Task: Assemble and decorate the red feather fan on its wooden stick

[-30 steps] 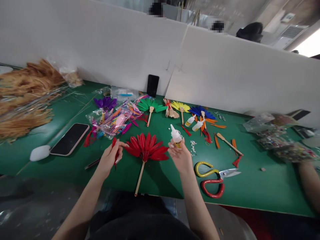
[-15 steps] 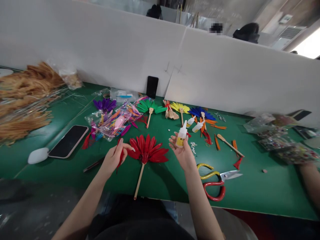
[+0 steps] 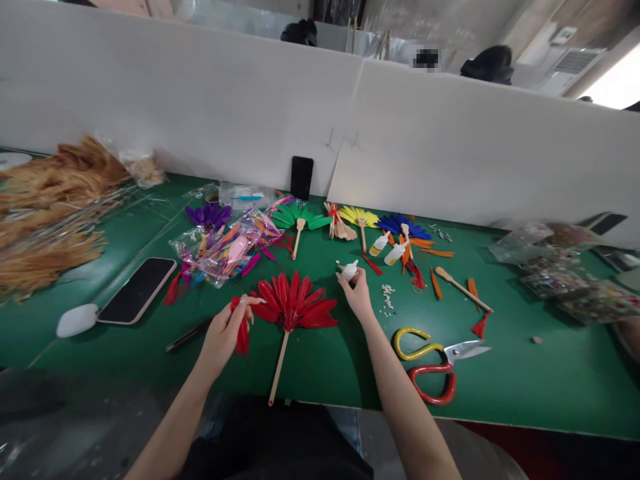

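Between the fingertips of my left hand [image 3: 226,328] is a loose red feather [image 3: 243,335], its lower part hanging down. Just right of that hand lies a red feather fan [image 3: 295,303] with a wooden stick handle that points toward the table's front edge. My right hand [image 3: 356,288] is closed around a small glue bottle [image 3: 350,270], which is tipped so that its white top shows; the fingers cover most of its body. Beyond that hand stand two similar glue bottles [image 3: 379,244], with a red tassel [image 3: 372,264] beside them. Small white beads [image 3: 387,299] lie to its right.
Large scissors [image 3: 435,363] with yellow and red handles lie at front right. Green, yellow, blue and purple [image 3: 209,215] feather fans line the back, near bagged feathers [image 3: 235,247]. A phone [image 3: 137,291] lies left. A white partition [image 3: 240,100] borders the green table.
My right hand has lowered the glue bottle from upright to a tilted position, slightly left and nearer the table. The red feather in my left hand has turned and shows broader.
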Demonstrator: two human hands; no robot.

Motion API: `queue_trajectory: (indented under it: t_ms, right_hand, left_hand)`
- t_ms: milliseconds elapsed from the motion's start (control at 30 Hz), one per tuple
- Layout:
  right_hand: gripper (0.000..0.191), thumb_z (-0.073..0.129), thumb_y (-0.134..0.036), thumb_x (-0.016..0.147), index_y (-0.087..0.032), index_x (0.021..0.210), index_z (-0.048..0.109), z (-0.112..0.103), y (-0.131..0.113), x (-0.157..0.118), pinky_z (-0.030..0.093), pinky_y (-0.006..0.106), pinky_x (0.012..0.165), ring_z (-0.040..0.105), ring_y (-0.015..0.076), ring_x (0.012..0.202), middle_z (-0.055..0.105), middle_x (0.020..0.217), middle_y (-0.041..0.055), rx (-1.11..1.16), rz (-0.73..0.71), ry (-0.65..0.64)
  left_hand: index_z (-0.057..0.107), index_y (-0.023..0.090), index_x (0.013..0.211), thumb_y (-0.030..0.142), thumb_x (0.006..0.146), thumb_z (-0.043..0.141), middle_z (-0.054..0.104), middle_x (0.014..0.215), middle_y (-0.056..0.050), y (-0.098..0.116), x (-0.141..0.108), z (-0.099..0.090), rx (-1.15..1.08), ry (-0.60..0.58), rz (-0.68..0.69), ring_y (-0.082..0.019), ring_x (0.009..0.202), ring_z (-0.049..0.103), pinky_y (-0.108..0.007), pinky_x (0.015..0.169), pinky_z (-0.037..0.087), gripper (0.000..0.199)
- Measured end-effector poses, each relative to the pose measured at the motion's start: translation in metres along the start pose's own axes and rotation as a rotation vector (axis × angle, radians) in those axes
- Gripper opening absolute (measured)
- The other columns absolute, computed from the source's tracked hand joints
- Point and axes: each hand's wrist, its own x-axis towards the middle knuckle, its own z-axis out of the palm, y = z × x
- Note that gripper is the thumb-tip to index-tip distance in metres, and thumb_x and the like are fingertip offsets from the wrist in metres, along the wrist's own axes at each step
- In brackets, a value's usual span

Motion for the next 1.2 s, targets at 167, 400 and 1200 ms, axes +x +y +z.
queue_trajectory:
  t_ms: [167,400,1200]
  right_hand:
    - [0.064,0.07,-0.04,0.063,-0.016,0.116,0.042,-0.007,-0.006,-0.008,0.044,0.041,0.086,0.057,0.0245,0.101,0.061,0.106,0.0135,-0.095,-0.05,0.089]
    - [0.025,0.06,-0.041,0.076,-0.017,0.086,0.06,-0.015,-0.069,-0.079,0.045,0.028,0.062,0.054,0.0149,0.064,0.06,0.073,0.0033,-0.096,-0.079,0.383]
    - [0.032,0.063,-0.045,0.072,-0.014,0.077,0.068,-0.019,-0.076,-0.054,0.038,0.023,0.035,0.054,0.0135,0.042,0.067,0.059,0.0049,0.012,0.041,-0.084]
  left_hand:
    - [0.062,0.018,0.079,0.049,0.085,0.044,0.055,0.065,0.001,0.004,0.002,0.0,0.103,0.024,0.048,-0.01,0.046,0.043,-0.021,0.047,0.037,0.036]
    - [0.063,0.019,0.1,0.047,0.086,0.044,0.055,0.075,0.0,0.039,0.039,0.012,0.16,-0.332,0.209,-0.006,0.037,0.041,-0.021,0.038,0.036,0.036]
    - [0.054,0.024,0.112,0.009,0.083,0.051,0.059,0.092,-0.006,-0.056,-0.063,0.032,0.458,-0.339,0.804,-0.02,0.092,0.053,-0.035,0.082,0.045,0.032]
